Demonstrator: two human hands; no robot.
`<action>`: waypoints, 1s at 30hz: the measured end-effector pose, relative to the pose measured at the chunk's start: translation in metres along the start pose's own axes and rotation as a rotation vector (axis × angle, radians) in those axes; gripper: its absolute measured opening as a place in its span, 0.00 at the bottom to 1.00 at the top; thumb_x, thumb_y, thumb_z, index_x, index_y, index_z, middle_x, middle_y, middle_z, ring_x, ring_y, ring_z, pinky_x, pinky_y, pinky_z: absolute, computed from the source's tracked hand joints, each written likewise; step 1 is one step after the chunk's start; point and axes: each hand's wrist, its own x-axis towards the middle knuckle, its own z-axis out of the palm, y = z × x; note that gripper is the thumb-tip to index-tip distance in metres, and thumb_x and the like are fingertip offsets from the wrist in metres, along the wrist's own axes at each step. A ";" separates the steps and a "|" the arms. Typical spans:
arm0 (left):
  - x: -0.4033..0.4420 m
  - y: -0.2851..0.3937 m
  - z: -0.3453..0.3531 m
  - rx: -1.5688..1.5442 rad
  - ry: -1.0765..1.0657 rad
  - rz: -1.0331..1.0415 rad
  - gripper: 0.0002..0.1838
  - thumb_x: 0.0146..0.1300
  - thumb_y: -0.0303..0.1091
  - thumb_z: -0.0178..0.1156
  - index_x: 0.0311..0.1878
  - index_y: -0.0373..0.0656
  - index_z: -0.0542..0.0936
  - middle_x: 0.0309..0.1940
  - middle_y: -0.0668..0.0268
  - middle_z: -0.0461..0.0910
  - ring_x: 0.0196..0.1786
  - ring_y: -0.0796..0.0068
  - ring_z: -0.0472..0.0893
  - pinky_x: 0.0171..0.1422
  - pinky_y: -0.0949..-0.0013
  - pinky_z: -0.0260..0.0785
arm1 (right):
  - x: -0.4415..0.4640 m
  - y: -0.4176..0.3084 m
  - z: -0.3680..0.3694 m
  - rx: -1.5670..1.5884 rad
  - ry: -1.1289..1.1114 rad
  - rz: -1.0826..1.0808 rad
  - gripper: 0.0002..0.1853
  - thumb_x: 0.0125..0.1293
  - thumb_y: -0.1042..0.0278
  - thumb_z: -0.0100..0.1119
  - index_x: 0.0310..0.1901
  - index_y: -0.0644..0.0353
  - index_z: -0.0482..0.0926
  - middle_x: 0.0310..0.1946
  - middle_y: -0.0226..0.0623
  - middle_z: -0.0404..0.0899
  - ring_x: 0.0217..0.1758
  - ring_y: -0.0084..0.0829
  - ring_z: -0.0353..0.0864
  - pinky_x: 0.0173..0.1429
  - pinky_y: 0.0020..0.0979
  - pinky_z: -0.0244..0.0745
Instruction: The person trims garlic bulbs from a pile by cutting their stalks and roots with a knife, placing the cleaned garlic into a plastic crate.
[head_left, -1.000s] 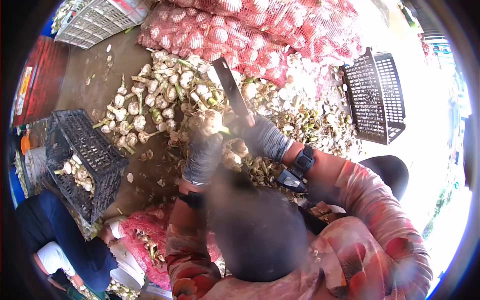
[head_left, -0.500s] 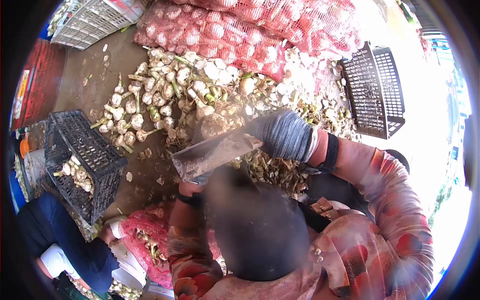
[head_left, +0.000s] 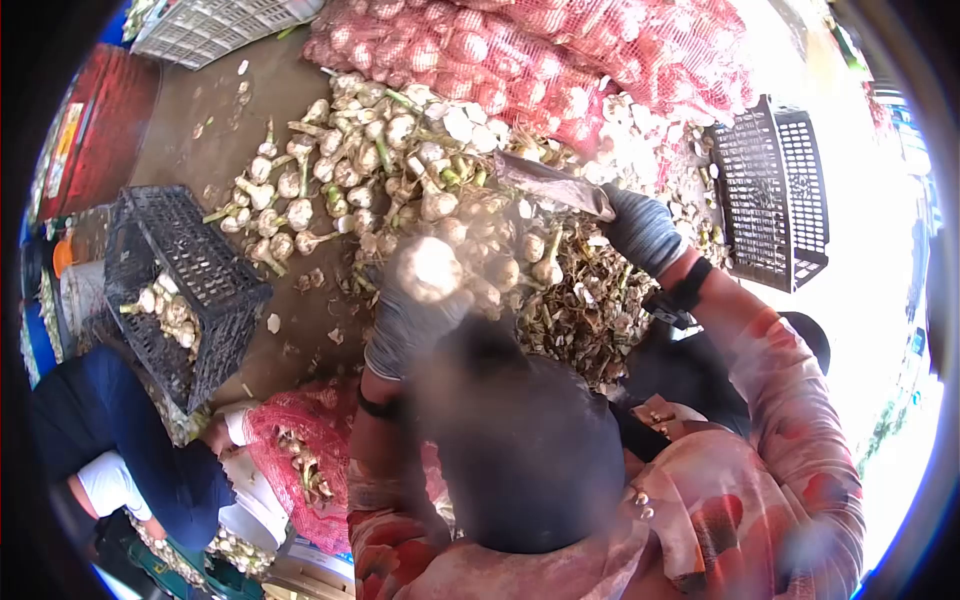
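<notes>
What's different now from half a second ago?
The right hand, holding the knife, has swung forward and to the right, so it no longer crosses over the left hand. The left hand still holds a garlic bulb. Nothing was visibly let go. The mesh sacks and black crates stayed put.

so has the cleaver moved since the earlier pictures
Yes: the cleaver, held in the gloved right hand, has shifted toward the picture's right, now closer to the black plastic crate standing on that side.
</notes>
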 end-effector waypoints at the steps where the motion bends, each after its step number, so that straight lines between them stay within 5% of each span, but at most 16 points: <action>1: 0.005 -0.017 -0.010 -0.216 0.116 -0.061 0.31 0.51 0.26 0.70 0.58 0.40 0.68 0.46 0.64 0.78 0.46 0.73 0.79 0.51 0.71 0.74 | 0.001 -0.004 -0.007 0.050 0.077 -0.057 0.17 0.61 0.62 0.61 0.51 0.56 0.74 0.31 0.49 0.81 0.36 0.51 0.83 0.40 0.46 0.76; 2: 0.006 -0.020 -0.027 0.137 0.268 0.063 0.23 0.58 0.29 0.65 0.56 0.41 0.69 0.43 0.67 0.77 0.43 0.74 0.79 0.50 0.71 0.75 | 0.002 -0.009 -0.010 0.207 0.127 -0.064 0.16 0.57 0.69 0.63 0.47 0.55 0.75 0.33 0.52 0.80 0.41 0.54 0.80 0.44 0.45 0.76; 3: 0.000 -0.021 -0.056 -0.228 0.326 0.009 0.23 0.62 0.38 0.64 0.57 0.42 0.69 0.45 0.68 0.76 0.46 0.71 0.78 0.50 0.68 0.75 | 0.000 -0.010 -0.016 0.175 0.042 0.017 0.13 0.59 0.70 0.62 0.47 0.57 0.76 0.34 0.51 0.81 0.40 0.52 0.81 0.44 0.42 0.76; 5: -0.003 -0.008 -0.114 -0.849 0.524 0.247 0.31 0.61 0.52 0.65 0.58 0.42 0.68 0.51 0.61 0.74 0.55 0.64 0.75 0.64 0.54 0.70 | 0.004 0.015 0.009 0.270 0.159 0.029 0.15 0.61 0.64 0.60 0.49 0.58 0.74 0.31 0.52 0.80 0.36 0.53 0.81 0.39 0.45 0.76; 6: -0.012 -0.012 -0.146 -0.998 0.319 0.533 0.33 0.64 0.55 0.60 0.62 0.41 0.67 0.56 0.58 0.73 0.59 0.60 0.74 0.72 0.52 0.62 | 0.006 0.022 0.013 0.325 0.166 0.018 0.15 0.62 0.64 0.59 0.48 0.59 0.74 0.30 0.53 0.80 0.35 0.53 0.81 0.38 0.44 0.75; 9: -0.014 -0.007 -0.192 -1.023 0.332 0.447 0.36 0.68 0.52 0.56 0.72 0.40 0.59 0.68 0.53 0.66 0.70 0.57 0.66 0.76 0.49 0.55 | 0.001 0.012 0.009 0.405 0.213 -0.027 0.13 0.65 0.63 0.57 0.46 0.61 0.74 0.29 0.53 0.79 0.34 0.54 0.80 0.37 0.43 0.74; 11: 0.021 -0.030 -0.186 -0.256 0.604 0.079 0.30 0.70 0.44 0.55 0.71 0.43 0.63 0.69 0.55 0.66 0.70 0.57 0.67 0.75 0.49 0.55 | 0.001 0.000 0.003 0.322 0.143 0.011 0.13 0.64 0.63 0.59 0.45 0.61 0.74 0.28 0.52 0.79 0.34 0.55 0.79 0.37 0.43 0.74; 15: 0.071 -0.168 -0.190 0.987 0.288 -0.021 0.21 0.62 0.37 0.61 0.59 0.49 0.78 0.62 0.57 0.71 0.63 0.53 0.72 0.70 0.57 0.63 | 0.004 -0.004 0.011 0.234 0.013 -0.038 0.13 0.62 0.61 0.60 0.44 0.59 0.75 0.28 0.52 0.79 0.35 0.56 0.80 0.39 0.46 0.75; 16: 0.072 -0.166 -0.180 0.980 0.277 -0.018 0.21 0.62 0.37 0.61 0.59 0.49 0.78 0.62 0.57 0.71 0.63 0.53 0.72 0.70 0.57 0.63 | 0.003 -0.011 0.008 0.207 -0.006 -0.015 0.14 0.60 0.60 0.62 0.43 0.58 0.76 0.28 0.52 0.79 0.36 0.55 0.80 0.39 0.46 0.75; 18: 0.072 -0.154 -0.152 1.451 0.340 -0.137 0.22 0.56 0.38 0.66 0.55 0.50 0.80 0.57 0.53 0.73 0.57 0.49 0.74 0.65 0.59 0.67 | 0.001 -0.018 0.002 0.161 -0.050 -0.046 0.14 0.59 0.59 0.63 0.43 0.56 0.77 0.28 0.50 0.80 0.36 0.53 0.81 0.39 0.47 0.75; 19: 0.075 -0.157 -0.150 1.441 0.332 -0.131 0.22 0.56 0.38 0.66 0.55 0.50 0.80 0.57 0.53 0.73 0.57 0.49 0.74 0.65 0.59 0.67 | -0.001 -0.019 0.001 0.141 -0.071 -0.046 0.13 0.59 0.60 0.63 0.43 0.55 0.77 0.27 0.50 0.80 0.36 0.53 0.81 0.39 0.46 0.75; 21: 0.078 -0.173 -0.161 1.405 0.325 -0.435 0.20 0.54 0.38 0.67 0.53 0.51 0.81 0.55 0.52 0.73 0.55 0.48 0.74 0.63 0.58 0.68 | -0.004 -0.021 0.000 0.101 -0.123 -0.051 0.14 0.59 0.58 0.63 0.44 0.54 0.77 0.28 0.48 0.80 0.34 0.51 0.82 0.37 0.46 0.76; 23: 0.067 -0.225 -0.174 1.301 0.374 -0.371 0.20 0.55 0.39 0.68 0.51 0.45 0.81 0.51 0.49 0.75 0.53 0.51 0.76 0.60 0.59 0.69 | -0.004 -0.028 0.004 0.081 -0.157 -0.088 0.15 0.60 0.56 0.62 0.44 0.54 0.76 0.29 0.47 0.81 0.34 0.50 0.82 0.37 0.46 0.76; 27: 0.044 -0.240 -0.134 0.039 0.572 -0.272 0.19 0.63 0.37 0.63 0.51 0.33 0.78 0.46 0.49 0.79 0.49 0.56 0.78 0.57 0.61 0.68 | 0.000 -0.066 0.024 0.216 -0.152 -0.263 0.12 0.61 0.58 0.60 0.40 0.56 0.76 0.29 0.45 0.81 0.33 0.48 0.83 0.38 0.44 0.78; 30: 0.024 -0.158 -0.084 -0.233 0.343 -0.255 0.16 0.64 0.34 0.62 0.50 0.34 0.78 0.46 0.53 0.79 0.47 0.61 0.77 0.54 0.64 0.69 | 0.009 -0.114 0.006 0.203 -0.252 -0.417 0.09 0.61 0.63 0.57 0.40 0.57 0.78 0.30 0.46 0.82 0.35 0.49 0.83 0.39 0.44 0.77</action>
